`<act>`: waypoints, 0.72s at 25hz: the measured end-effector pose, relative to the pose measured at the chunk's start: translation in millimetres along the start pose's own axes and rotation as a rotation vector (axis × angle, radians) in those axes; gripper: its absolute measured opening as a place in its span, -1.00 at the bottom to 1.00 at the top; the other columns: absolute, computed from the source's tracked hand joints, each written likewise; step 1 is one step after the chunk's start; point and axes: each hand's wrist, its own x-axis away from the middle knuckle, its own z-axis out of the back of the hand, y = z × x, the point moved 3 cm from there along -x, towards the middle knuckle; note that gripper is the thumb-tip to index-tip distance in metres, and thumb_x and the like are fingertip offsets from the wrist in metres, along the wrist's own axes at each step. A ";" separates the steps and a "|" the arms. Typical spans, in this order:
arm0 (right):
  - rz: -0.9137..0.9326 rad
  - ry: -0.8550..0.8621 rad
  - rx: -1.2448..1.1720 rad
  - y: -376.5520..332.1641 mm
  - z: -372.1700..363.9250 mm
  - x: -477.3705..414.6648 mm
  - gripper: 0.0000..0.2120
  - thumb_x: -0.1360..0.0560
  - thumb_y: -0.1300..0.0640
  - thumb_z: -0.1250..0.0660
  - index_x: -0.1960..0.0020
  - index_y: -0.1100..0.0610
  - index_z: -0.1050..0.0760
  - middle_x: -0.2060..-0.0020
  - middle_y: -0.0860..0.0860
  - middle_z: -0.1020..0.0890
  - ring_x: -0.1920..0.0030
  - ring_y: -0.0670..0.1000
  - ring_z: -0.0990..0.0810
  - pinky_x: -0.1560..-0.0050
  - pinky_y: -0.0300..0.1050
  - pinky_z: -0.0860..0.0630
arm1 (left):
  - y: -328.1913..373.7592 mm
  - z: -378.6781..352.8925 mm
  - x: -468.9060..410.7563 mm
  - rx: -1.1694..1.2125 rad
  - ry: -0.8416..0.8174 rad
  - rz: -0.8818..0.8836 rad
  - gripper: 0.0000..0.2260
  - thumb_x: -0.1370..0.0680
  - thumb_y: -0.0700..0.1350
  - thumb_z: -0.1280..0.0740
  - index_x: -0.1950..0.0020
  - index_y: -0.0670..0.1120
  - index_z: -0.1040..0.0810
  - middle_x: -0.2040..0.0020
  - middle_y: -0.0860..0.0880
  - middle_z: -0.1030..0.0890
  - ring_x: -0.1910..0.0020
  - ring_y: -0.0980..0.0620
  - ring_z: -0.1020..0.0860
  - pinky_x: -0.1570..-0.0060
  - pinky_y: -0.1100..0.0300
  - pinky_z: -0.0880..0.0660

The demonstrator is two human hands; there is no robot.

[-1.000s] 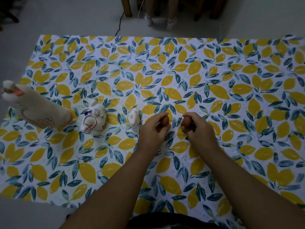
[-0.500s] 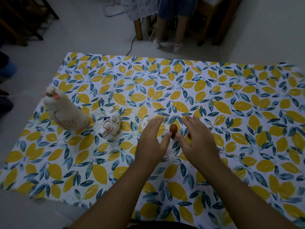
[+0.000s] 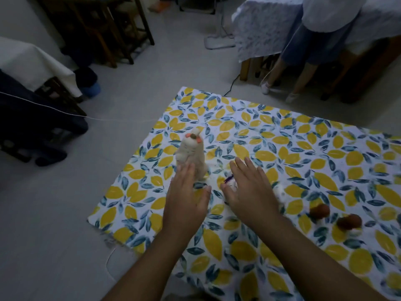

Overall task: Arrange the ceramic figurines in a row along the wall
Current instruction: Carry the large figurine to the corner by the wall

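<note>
A tall cream animal figurine (image 3: 192, 154) with orange ears stands upright near the left edge of the lemon-print cloth (image 3: 303, 148). My left hand (image 3: 185, 200) hovers flat and open just in front of it, fingertips near its base. My right hand (image 3: 249, 190) is open too, spread over a white round figurine with purple marks (image 3: 229, 181), mostly hidden beneath it. A small white figurine (image 3: 280, 191) peeks out to the right of that hand. Two brown-capped mushroom figurines (image 3: 319, 210) (image 3: 349, 222) stand further right, apart from both hands.
The cloth lies on a grey floor (image 3: 65, 213). A person's legs (image 3: 282, 68) and a covered table (image 3: 260, 29) are beyond the far edge. Dark furniture (image 3: 97, 29) and dark bundles (image 3: 32, 118) sit at the left. A thin white cord (image 3: 108, 119) crosses the floor.
Both hands let go of the two mushroom figurines and moved left, opening over the tall and round figurines. The camera view swung left and up.
</note>
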 end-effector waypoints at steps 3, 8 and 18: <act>-0.039 -0.034 -0.021 -38.4 -18.2 -37.0 -0.29 -0.63 -0.23 -0.09 -0.64 0.08 0.02 -0.65 0.00 -0.01 -0.63 0.01 0.14 -0.59 0.04 0.16 | -35.0 23.0 -35.2 0.091 -0.022 0.062 -0.33 -0.59 0.11 -0.32 -0.60 -0.07 -0.12 -0.61 -0.03 -0.16 -0.59 0.03 -0.05 -0.52 -0.04 -0.16; -0.221 -0.091 -0.485 -73.0 -40.7 -72.6 -0.32 -0.57 0.01 -0.26 -0.60 -0.05 -0.02 -0.39 -0.13 -0.41 -0.36 -0.02 -0.46 -0.24 -0.06 -0.53 | -58.7 30.2 -89.0 0.317 -0.294 0.077 -0.24 -0.57 0.07 -0.39 -0.62 0.00 -0.02 -0.56 0.14 -0.14 -0.50 0.22 -0.16 -0.31 0.43 -0.23; -0.310 -0.068 -0.807 -89.3 -46.6 -74.2 -0.35 -0.60 0.27 -0.29 -0.56 -0.11 -0.12 -0.12 -0.42 -0.39 0.05 -0.66 -0.39 0.13 -0.60 -0.41 | -84.7 16.9 -101.8 0.638 -0.405 0.043 -0.39 -0.57 -0.20 -0.41 -0.55 0.03 -0.24 -0.33 0.15 -0.47 -0.16 0.43 -0.50 0.04 0.47 -0.48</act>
